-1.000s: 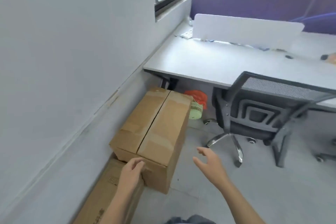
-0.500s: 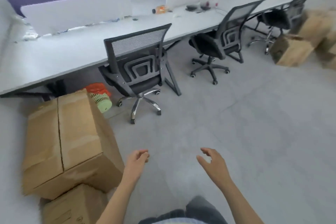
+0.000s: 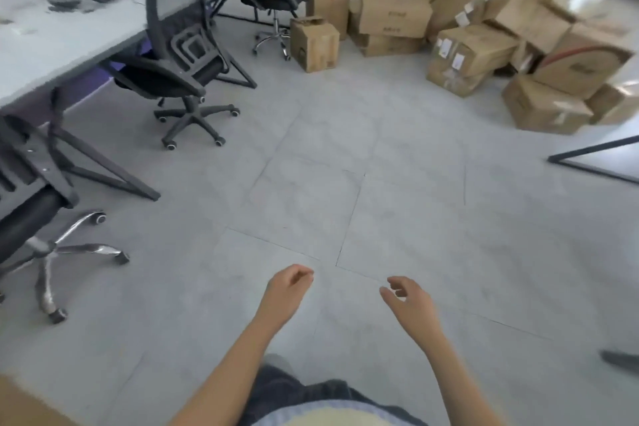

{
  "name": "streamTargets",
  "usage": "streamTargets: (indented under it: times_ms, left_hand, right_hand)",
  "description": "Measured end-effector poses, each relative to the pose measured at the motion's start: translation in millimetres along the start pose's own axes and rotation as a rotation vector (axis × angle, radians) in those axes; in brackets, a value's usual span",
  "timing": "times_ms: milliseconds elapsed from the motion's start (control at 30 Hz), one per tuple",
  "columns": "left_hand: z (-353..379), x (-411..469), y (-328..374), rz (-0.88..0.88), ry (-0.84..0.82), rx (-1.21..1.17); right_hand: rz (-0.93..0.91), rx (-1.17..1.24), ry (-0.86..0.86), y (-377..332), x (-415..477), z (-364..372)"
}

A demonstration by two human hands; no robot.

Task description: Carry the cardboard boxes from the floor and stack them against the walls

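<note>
A heap of several brown cardboard boxes [image 3: 473, 52] lies on the grey floor at the far right, some tilted on one another. A smaller box [image 3: 314, 43] stands apart at the heap's left edge, beside a chair. My left hand [image 3: 285, 292] and my right hand [image 3: 411, 304] hang over bare floor near the bottom middle, far from the boxes. Both hold nothing, fingers loosely curled and apart. A corner of a stacked box [image 3: 20, 405] shows at the bottom left.
A long white desk [image 3: 69, 31] runs along the left with black mesh office chairs [image 3: 179, 55] pulled out from it. A chrome chair base [image 3: 62, 252] sits at the near left. A black frame edge [image 3: 594, 162] juts in at the right. Grey tiled floor [image 3: 345, 190] lies between me and the boxes.
My view has swung right, away from the boxes stacked by the wall, toward the heap across the room. My left hand let go of the stacked box; both hands stay empty.
</note>
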State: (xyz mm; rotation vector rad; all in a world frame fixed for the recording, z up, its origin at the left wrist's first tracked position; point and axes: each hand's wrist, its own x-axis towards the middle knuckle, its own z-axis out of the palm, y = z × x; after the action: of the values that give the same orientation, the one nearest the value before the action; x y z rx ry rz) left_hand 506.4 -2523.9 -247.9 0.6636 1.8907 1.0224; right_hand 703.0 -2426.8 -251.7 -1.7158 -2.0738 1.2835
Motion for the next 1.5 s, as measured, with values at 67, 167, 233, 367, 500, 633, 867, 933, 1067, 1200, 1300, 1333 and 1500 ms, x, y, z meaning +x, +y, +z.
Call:
streamTargets:
  times_ms: [67, 167, 233, 367, 500, 633, 867, 933, 1067, 1200, 1300, 1333, 1500]
  left_hand:
    - [16.9, 10.8, 8.7, -0.001, -0.024, 0.046]
    - [32.2, 34.3, 17.6, 0.007, -0.036, 0.191]
    - [41.5, 53.7, 25.7, -0.008, -0.052, 0.208]
    - [54.4, 102.1, 46.1, -0.078, -0.030, 0.101]
    - [72.8, 172.8, 78.6, -0.104, -0.024, 0.050]
    - [93.9, 252.7, 134.4, -0.074, -0.050, 0.025]
    - [131.6, 356.0, 206.9, -0.070, -0.123, 0.079]
    - [143.6, 370.7, 213.4, -0.090, -0.163, 0.130]
    - [169.3, 413.8, 230.6, -0.130, -0.202, 0.242]
    - [205.1, 489.0, 277.2, -0.146, -0.144, 0.241]
    - [242.9, 546.9, 333.1, -0.080, -0.147, 0.227]
    - [254.7, 562.0, 353.3, -0.053, -0.156, 0.232]
    - [299.7, 629.8, 424.2, 0.014, -0.188, 0.226]
  right_hand:
    - [0.032, 0.014, 0.012, 16.3, 4.9, -10.5]
    - [0.098, 0.020, 0.002, 32.1, 20.4, -22.2]
    - [0.127, 0.032, 0.007, 39.5, 36.1, -29.8]
    - [0.158, 0.019, 0.022, 42.0, 76.2, -49.4]
    - [0.199, 0.013, 0.039, 35.6, 136.3, -81.6]
    - [0.202, -0.012, 0.054, 17.4, 210.9, -121.1]
    - [0.173, 0.006, 0.098, -16.8, 336.3, -173.9]
    - [0.184, 0.005, 0.075, -13.3, 357.7, -178.3]
    - [0.233, 0.011, -0.031, -3.2, 410.3, -194.1]
    - [0.206, 0.058, 0.057, -1.7, 499.5, -252.9]
    - [0.181, 0.121, 0.150, -12.7, 572.1, -318.3]
    - [0.172, 0.138, 0.160, -16.2, 591.4, -336.0]
    - [0.194, 0.163, 0.109, -23.5, 673.8, -379.5]
